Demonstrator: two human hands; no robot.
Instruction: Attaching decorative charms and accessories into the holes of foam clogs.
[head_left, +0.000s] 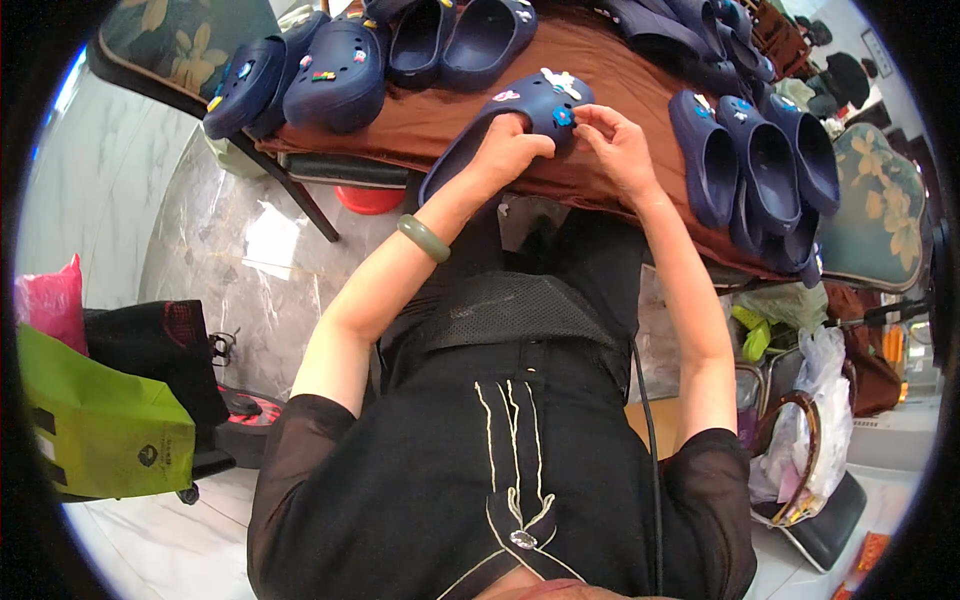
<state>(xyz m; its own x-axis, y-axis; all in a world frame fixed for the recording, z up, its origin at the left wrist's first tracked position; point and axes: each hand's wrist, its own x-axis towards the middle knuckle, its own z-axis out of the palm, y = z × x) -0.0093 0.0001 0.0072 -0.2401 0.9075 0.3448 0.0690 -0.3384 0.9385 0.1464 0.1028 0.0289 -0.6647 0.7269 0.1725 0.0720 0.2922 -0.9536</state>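
Note:
A dark blue clog [540,100] with several shoe charms on its toe lies tilted at the near edge of the cloth-covered table, in front of me. My left hand [508,155] grips it, fingers reaching inside the opening and thumb outside. The fingers of my right hand [612,145] are pinched together at the side of the toe, beside a blue charm [562,117]. Whatever they pinch is too small to make out. A white charm [562,82] sits higher on the toe, and a pink one [507,96] is to its left.
More charmed clogs [335,75] stand at the table's left, others [770,160] at its right on the brown cloth [620,100]. Flowered chair backs [880,210] flank the table. A green bag [105,420] is at lower left, a plastic bag [815,400] at lower right.

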